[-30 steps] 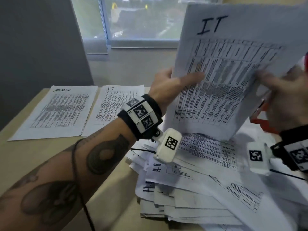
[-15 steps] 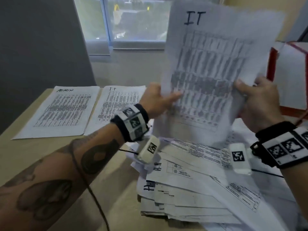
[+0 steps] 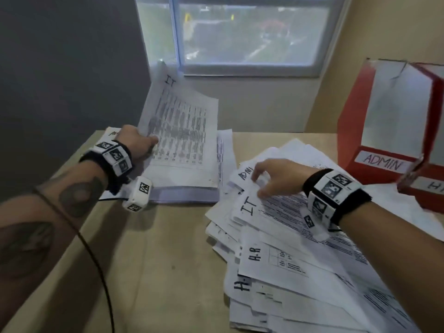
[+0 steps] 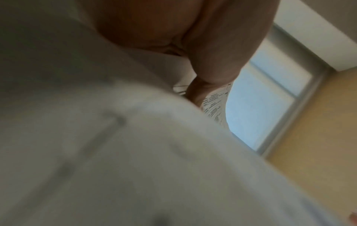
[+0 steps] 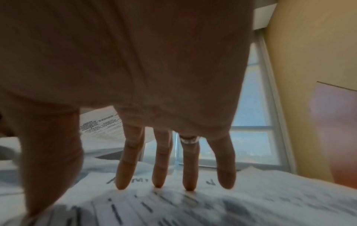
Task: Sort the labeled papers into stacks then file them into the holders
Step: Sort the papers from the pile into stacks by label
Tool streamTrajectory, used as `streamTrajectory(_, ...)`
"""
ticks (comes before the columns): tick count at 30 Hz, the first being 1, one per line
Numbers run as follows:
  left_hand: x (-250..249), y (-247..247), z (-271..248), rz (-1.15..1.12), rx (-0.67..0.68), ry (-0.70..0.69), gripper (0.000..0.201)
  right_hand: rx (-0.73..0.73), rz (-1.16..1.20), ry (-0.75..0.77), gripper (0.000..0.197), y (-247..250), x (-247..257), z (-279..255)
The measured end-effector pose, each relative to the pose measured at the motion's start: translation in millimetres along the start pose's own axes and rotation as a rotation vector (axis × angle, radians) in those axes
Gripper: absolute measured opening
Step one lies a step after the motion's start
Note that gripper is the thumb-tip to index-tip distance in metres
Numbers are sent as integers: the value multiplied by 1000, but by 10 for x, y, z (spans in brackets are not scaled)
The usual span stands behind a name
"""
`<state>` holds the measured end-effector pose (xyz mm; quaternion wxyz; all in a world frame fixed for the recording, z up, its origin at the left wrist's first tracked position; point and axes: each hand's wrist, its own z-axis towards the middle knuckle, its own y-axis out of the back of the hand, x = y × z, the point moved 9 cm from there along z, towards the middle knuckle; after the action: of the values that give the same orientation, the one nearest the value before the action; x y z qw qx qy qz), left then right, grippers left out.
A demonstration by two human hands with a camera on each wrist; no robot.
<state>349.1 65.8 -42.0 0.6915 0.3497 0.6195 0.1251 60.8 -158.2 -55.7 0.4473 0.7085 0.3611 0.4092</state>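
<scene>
the left hand (image 3: 134,143) pinched the lower left edge of an it sheet (image 3: 182,131), thumb on its printed face, the sheet's top curling up above the it stack (image 3: 189,193) on the table (image 3: 149,260). the right hand (image 3: 276,176) was spread, its straight fingertips (image 5: 157,182) touching the top sheets of the loose unsorted pile (image 3: 288,272), gripping nothing. 2 red holders stood at the right, the admin holder (image 3: 384,131) in full view, the other (image 3: 430,188) cut off at the frame edge.
</scene>
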Motion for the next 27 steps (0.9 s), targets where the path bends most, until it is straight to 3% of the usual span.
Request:
streamTrajectory(3,-50,-328,28,60,57,-2,32,80,-23,-43,45,-161,-76,-12)
streamTrajectory(9,94,-858,-11,150,220,65,38,86,-38,-43,45,-238,-103,-26)
streamTrajectory(16,311,-538,153,248,123,90,40,87,-36,-45,43,-289,-113,1)
streamTrajectory(21,370,-461,189,353,146,90,44,88,-15,-49,44,-278,-137,-22)
streamTrajectory(27,217,-473,123,534,122,38,46,-25,44,-45,45,24,-273,-155)
